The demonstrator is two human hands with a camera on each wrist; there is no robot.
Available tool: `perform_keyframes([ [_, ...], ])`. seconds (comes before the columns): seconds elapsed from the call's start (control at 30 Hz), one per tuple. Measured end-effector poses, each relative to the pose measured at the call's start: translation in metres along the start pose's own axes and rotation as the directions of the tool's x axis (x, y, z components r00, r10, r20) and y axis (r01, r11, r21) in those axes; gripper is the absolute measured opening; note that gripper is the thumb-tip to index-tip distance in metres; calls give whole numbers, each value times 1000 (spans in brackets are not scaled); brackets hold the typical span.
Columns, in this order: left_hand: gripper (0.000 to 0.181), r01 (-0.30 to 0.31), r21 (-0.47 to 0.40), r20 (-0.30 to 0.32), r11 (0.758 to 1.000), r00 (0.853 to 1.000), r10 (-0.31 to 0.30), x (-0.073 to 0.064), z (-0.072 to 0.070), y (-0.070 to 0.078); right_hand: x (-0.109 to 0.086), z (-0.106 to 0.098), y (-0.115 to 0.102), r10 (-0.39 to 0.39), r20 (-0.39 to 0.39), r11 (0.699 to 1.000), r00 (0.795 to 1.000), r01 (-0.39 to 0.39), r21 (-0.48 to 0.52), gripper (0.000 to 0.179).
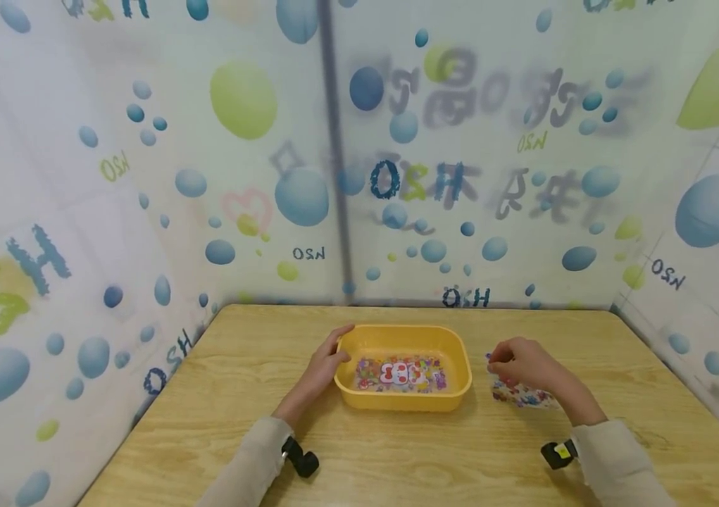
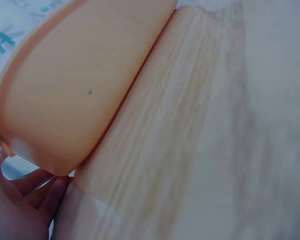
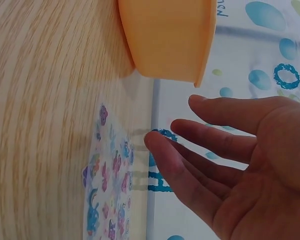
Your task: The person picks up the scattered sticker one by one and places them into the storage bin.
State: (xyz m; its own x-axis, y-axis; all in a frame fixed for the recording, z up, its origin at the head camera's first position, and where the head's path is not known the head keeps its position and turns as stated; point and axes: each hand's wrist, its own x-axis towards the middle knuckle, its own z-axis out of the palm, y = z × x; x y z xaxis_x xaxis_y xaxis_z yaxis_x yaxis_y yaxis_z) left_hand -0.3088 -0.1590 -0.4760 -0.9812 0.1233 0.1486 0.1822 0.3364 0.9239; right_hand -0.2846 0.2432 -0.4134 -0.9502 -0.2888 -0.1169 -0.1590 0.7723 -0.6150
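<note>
A yellow plastic basin [image 1: 403, 401] stands on the wooden table. Colourful cartoon pictures [image 1: 400, 373] with white characters cover its floor; whether they are stuck on or lying loose, I cannot tell. At the basin's left end my left hand [image 1: 323, 362] grips the rim, thumb over the top edge and fingers on the outer side. My right hand [image 1: 530, 365] hovers over a clear sticker sheet [image 1: 524, 398] to the right of the basin. In the right wrist view its fingers [image 3: 165, 160] are loosely bent, the thumb stands apart, and nothing is between them.
The light wooden table [image 1: 239, 422] reaches back to a patterned curtain [image 1: 239, 211] with blue and green dots, which also rises on both sides. Each wrist wears a small black camera [image 1: 301, 458].
</note>
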Motion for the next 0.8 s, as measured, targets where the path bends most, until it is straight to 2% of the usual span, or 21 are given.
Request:
perform_keyframes([
  [0.1, 61, 3, -6, -5, 1000, 1000, -3, -1, 0, -1, 0, 2, 0, 5, -1, 1000, 1000, -5, 8, 23],
  [0.47, 61, 24, -40, -19, 999, 1000, -24, -3, 2, -1, 3, 7, -1, -50, -13, 999, 999, 50, -3, 17],
  [0.8, 61, 7, -48, -7, 999, 1000, -7, -4, 1, 0, 1, 9, -2, -46, 9, 999, 999, 46, 11, 19],
])
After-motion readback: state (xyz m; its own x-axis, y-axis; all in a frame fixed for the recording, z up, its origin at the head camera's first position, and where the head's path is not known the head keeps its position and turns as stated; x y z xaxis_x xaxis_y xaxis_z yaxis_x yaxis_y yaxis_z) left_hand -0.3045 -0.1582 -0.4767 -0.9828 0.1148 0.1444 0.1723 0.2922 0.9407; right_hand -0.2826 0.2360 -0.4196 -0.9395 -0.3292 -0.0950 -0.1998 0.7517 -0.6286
